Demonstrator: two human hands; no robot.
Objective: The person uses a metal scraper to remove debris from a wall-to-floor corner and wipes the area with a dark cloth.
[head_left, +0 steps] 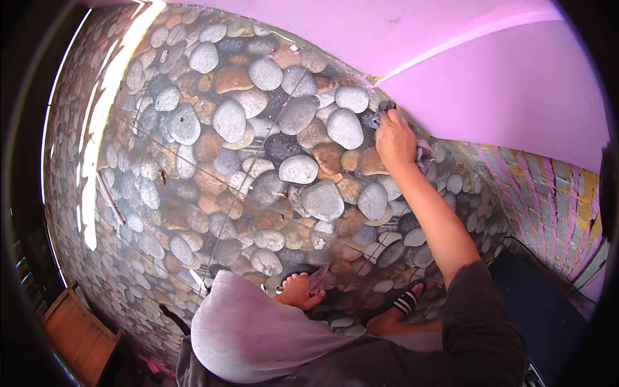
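My right arm stretches forward, and my right hand (395, 138) is closed on a crumpled grey cloth (422, 149). Dark and pale folds of it show beyond the fingers and beside the wrist. The hand presses it down where the pebble-patterned floor (258, 187) meets the pink wall (496, 84). Low in the view, my left hand (298, 293) pokes out past my bent, grey-clad knee (248, 329), its fingers curled. A thin, pointed, triangular piece (318, 277), like a scraper blade, stands up from it; its grip is hidden.
My foot in a black slide with white stripes (406, 300) rests on the floor. Unpainted blockwork smeared with pink (535, 200) lies at the right, above a dark flat panel (541, 309). A thin stick (109, 198) and a wooden piece (80, 332) are at the left.
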